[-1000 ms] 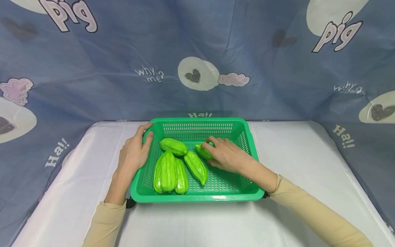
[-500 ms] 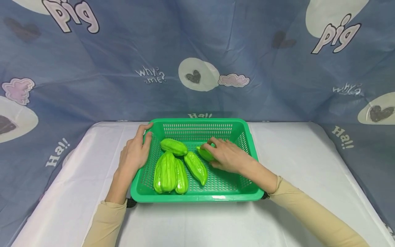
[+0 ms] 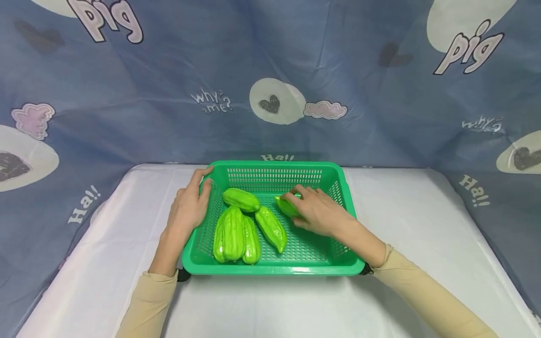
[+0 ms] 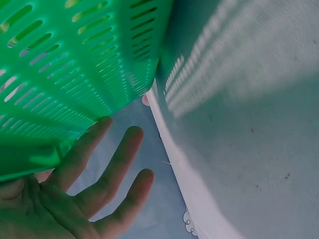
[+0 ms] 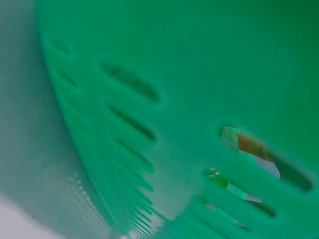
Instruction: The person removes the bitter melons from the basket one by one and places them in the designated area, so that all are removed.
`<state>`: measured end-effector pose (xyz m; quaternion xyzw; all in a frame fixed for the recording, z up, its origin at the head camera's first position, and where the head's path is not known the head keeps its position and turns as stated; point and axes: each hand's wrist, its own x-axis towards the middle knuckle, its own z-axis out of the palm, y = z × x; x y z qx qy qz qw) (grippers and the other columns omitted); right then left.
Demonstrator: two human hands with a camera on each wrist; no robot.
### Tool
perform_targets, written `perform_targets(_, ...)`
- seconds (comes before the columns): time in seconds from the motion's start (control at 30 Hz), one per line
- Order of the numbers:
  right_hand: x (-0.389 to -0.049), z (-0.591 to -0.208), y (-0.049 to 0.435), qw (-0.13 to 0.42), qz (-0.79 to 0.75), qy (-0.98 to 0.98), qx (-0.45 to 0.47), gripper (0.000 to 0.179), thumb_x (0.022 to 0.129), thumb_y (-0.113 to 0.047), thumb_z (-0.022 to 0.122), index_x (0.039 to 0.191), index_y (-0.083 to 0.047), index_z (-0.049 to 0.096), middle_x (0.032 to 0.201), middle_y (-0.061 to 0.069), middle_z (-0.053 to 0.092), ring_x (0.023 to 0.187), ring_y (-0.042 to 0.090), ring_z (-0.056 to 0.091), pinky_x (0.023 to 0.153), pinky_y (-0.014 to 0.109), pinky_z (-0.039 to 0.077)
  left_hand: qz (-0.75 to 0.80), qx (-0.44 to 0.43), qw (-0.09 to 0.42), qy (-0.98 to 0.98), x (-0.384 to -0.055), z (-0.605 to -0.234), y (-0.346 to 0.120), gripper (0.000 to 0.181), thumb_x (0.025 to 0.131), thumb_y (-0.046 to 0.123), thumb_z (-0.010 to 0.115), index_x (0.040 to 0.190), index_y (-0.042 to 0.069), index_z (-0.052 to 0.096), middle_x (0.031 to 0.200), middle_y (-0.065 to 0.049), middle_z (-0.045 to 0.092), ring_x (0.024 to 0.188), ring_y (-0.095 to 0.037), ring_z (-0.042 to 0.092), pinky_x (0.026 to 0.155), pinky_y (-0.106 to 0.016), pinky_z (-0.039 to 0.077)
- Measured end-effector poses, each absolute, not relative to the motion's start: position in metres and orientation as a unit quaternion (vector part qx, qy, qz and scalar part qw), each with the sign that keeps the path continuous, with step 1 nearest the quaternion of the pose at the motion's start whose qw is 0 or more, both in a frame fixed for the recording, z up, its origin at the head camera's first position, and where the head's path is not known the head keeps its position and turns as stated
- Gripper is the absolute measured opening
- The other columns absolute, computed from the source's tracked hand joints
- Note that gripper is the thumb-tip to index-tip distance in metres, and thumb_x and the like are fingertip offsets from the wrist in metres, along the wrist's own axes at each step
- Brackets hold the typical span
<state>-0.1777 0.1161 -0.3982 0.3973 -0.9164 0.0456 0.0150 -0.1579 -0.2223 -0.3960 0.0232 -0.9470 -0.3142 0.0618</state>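
A green plastic basket (image 3: pixel 270 270) with slotted walls stands on the white table. My left hand (image 3: pixel 189 206) holds its left rim, the thumb over the rim; in the left wrist view the fingers (image 4: pixel 112 181) extend along the outside wall. My right hand (image 3: pixel 318 210) reaches inside and pinches a glossy green bitter melon (image 3: pixel 287 206), partly hidden by the fingers. Left of it lie other ridged bitter melons: one slanting (image 3: pixel 271 229), one at the back (image 3: pixel 242 200), and a cluster (image 3: pixel 233 234) at the front left. In the right wrist view, the basket wall (image 5: pixel 199 74) hides the hand's work.
White cloth (image 3: pixel 270 305) covers the table around the basket. Behind it hangs a blue printed curtain (image 3: pixel 270 136), close to the basket's back rim. The basket's slotted floor (image 3: pixel 308 246) shows at the front right.
The right hand and its bitter melon have shifted slightly right within the basket. The left hand stays on the rim and the other bitter melons lie as before. The head view has shifted a little.
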Motion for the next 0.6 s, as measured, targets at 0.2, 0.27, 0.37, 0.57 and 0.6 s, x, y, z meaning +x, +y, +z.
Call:
perform_targets(0.2,-0.179,-0.396,0.117,0.021,0.054,-0.917,0.396,0.061,0.097,-0.029,0.084,0.150,-0.018,0.057,0.141,0.012,0.063,0.114,0.028,0.070,0.094,0.053,0.061,-0.295,0.028,0.063,-0.953,-0.157,-0.397,-0.222,0.049,0.118,0.048,0.032,0.164,0.036,0.042,0.098,-0.031,0.075,0.064,-0.034,0.064,0.048,-0.039,0.042)
perform_targets(0.27,-0.180,-0.395,0.117,0.022,0.057,-0.917,0.393,0.060,0.097,-0.029,0.083,0.150,-0.018,0.058,0.142,0.012,0.063,0.115,0.028,0.070,0.095,0.053,0.061,-0.292,0.028,0.063,-0.954,-0.157,-0.396,-0.223,0.049,0.118,0.048,0.032,0.164,0.036,0.042,0.096,-0.032,0.074,0.062,-0.034,0.062,0.048,-0.040,0.041)
perform_targets(0.37,-0.180,-0.393,0.119,0.024,0.067,-0.919,0.387,0.059,0.097,-0.027,0.083,0.150,-0.018,0.058,0.142,0.013,0.064,0.118,0.029,0.070,0.096,0.055,0.061,-0.293,0.024,0.064,-0.954,-0.158,-0.397,-0.224,0.050,0.118,0.049,0.032,0.165,0.036,0.042,0.096,-0.032,0.074,0.061,-0.034,0.062,0.047,-0.040,0.042)
perform_targets(0.57,-0.178,-0.386,0.125,0.018,0.083,-0.925,0.371,0.059,0.098,-0.027,0.082,0.151,-0.019,0.058,0.144,0.012,0.063,0.126,0.029,0.066,0.097,0.058,0.060,-0.315,0.007,0.068,-0.947,-0.163,-0.406,-0.228,0.053,0.115,0.059,0.030,0.164,0.042,0.041,0.082,-0.027,0.072,0.053,-0.029,0.056,0.045,-0.041,0.041)
perform_targets(0.6,-0.177,-0.385,0.126,0.014,0.084,-0.926,0.367,0.059,0.098,-0.028,0.082,0.152,-0.020,0.058,0.145,0.012,0.062,0.128,0.030,0.065,0.099,0.060,0.059,-0.315,0.007,0.067,-0.947,-0.163,-0.406,-0.228,0.053,0.115,0.059,0.030,0.164,0.042,0.041,0.082,-0.026,0.072,0.053,-0.028,0.056,0.045,-0.041,0.041)
